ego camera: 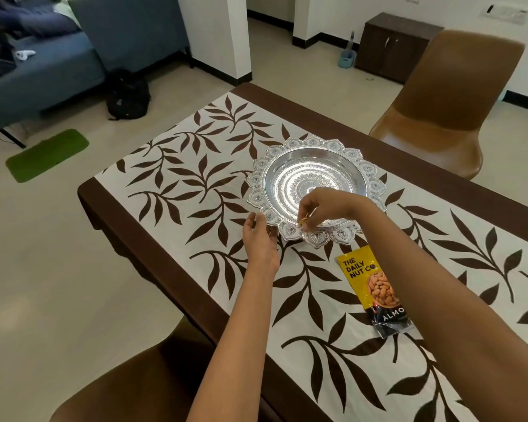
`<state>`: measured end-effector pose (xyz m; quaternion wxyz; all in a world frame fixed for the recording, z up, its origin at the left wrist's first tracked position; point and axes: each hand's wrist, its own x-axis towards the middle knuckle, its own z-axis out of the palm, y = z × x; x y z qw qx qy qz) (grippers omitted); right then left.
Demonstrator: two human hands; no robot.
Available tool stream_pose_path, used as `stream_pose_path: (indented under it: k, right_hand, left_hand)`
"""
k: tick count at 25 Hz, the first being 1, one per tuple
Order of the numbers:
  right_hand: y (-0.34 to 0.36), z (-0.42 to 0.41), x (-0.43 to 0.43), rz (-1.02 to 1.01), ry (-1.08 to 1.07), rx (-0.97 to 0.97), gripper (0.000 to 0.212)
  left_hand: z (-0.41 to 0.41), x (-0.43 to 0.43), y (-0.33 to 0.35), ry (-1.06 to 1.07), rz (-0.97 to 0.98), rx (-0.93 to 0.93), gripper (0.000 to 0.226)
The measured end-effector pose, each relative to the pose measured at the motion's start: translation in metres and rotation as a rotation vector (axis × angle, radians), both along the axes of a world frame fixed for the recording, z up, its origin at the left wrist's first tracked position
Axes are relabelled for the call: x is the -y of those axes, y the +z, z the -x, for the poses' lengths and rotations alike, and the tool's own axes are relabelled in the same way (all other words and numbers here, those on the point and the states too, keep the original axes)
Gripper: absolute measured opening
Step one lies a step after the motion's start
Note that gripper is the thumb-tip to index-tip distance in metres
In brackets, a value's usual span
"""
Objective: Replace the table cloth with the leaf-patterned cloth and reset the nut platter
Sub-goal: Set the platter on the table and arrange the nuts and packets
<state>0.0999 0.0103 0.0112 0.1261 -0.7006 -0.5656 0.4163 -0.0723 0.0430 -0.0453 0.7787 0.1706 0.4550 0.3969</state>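
Right now the right hand (pixel 323 208) pinches something small and yellowish, too small to name, over the near rim of the silver nut platter (pixel 316 185), and the left hand (pixel 259 239) is open, its fingers at the platter's left rim. If the pinch slips, the small thing could bounce off the bumpy rim and roll away, or a push from the left hand could slide the platter on the leaf-patterned cloth (pixel 180 184). The almond bag (pixel 369 287) lies just under the right arm, so a low sweep could knock it, but the tabletop (pixel 110 208) has lots of free room to the left before its edge.
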Motion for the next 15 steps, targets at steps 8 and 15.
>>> stream_pose_path:
  k: [8,15]
  right_hand:
    - [-0.009,-0.005,0.002,0.018,-0.17,-0.23,0.019]
    - [-0.018,-0.011,0.008,0.014,-0.517,-0.624,0.005]
  left_hand:
    - [0.001,0.001,0.014,0.178,-0.151,-0.214,0.034]
    - [0.002,0.006,0.031,-0.222,-0.78,-0.752,0.028]
